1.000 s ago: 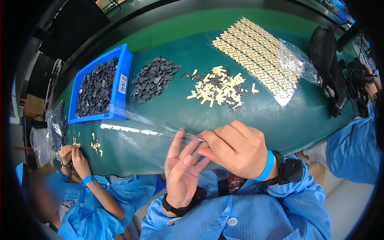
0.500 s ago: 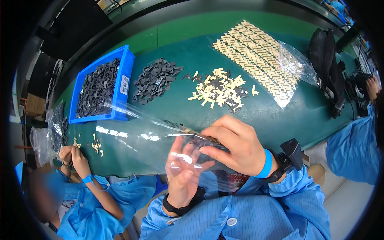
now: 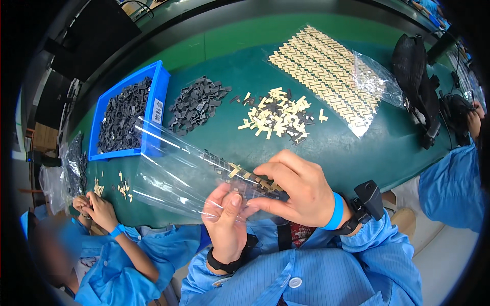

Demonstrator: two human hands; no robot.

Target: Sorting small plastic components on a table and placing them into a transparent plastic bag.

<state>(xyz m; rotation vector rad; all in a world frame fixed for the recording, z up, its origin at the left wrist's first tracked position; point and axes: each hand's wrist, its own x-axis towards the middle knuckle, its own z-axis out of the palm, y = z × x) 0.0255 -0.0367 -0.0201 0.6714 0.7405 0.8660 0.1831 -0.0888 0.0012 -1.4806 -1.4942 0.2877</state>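
Observation:
A clear plastic sheet [image 3: 171,176], bowed and tilted, hangs above the front of the green table between my two hands. Rows of small dark and tan pieces [image 3: 235,170] lie along its part closest to my fingers. My left hand [image 3: 225,217] is closed on the sheet's near side, its thumb pressed toward the fingers. From the right, my right hand [image 3: 301,191] curls thumb and fingers around the end where the pieces are. Its fingertips partly hide those pieces, so I cannot tell whether it also pinches a single one.
A blue bin [image 3: 162,97] of dark pieces stands at the left, beside a dark heap [image 3: 199,104]. Mid-table is a mixed tan and dark pile [image 3: 278,115]. A patterned tan sheet [image 3: 326,76] lies farther right, near a black device [image 3: 411,76]. A co-worker's hands [image 3: 97,206] handle something at left.
The plastic sheet has tilted so its rows of pieces show more. My left hand has gone from spread fingers beneath the sheet to gripping it; my right hand has shifted slightly.

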